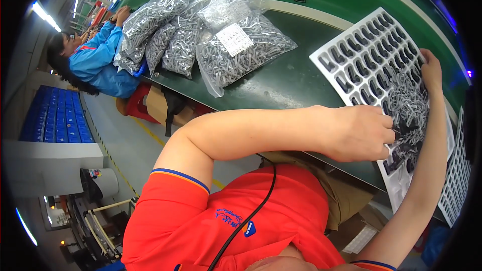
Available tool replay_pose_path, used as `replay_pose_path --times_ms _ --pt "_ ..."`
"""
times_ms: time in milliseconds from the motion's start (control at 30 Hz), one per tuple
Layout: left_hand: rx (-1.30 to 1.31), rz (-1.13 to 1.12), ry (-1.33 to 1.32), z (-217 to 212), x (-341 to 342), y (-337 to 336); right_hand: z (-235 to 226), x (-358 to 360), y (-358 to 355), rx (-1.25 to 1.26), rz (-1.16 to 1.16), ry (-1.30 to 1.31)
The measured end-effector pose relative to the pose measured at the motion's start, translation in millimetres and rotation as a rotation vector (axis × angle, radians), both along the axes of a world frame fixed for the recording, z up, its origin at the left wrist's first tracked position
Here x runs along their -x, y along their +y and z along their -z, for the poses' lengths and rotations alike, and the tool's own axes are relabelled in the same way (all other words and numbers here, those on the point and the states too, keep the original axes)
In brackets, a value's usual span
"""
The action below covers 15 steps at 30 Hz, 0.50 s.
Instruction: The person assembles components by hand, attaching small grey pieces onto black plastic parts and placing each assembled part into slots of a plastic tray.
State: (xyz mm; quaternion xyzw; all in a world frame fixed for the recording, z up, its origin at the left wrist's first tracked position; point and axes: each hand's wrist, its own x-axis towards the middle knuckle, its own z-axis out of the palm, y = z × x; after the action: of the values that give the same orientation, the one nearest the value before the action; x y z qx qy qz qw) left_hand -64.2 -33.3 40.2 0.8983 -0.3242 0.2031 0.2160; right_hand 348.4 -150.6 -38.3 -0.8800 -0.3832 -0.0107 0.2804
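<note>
A white tray (351, 45) with many oblong pockets lies on the green table (281, 80). A loose pile of small grey metal parts (409, 105) covers its near half. My left hand (359, 133) reaches across from the left, and its fingertips pinch some of these parts at the edge of the pile. My right hand (432, 70) comes up from the lower right and rests on the far side of the pile, fingers down on the tray, gripping nothing that I can see. Several pockets near the pile hold dark parts.
Several clear bags of grey metal parts (201, 35) lie at the table's far left. A second white pocket tray (457, 180) stands at the right edge. A co-worker in a blue jacket (98, 60) sits further along. A red stool (138, 103) and a cardboard box (160, 105) are under the table.
</note>
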Motion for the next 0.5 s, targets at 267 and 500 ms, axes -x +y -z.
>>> replay_pose_path --times_ms 267,500 --pt "-0.111 -0.014 -0.045 19.4 -20.9 -32.8 -38.9 41.8 35.8 0.067 -0.234 0.000" --pt "-0.094 -0.059 0.037 28.0 -29.5 -45.7 -72.7 86.0 43.8 0.228 -0.210 -0.274"
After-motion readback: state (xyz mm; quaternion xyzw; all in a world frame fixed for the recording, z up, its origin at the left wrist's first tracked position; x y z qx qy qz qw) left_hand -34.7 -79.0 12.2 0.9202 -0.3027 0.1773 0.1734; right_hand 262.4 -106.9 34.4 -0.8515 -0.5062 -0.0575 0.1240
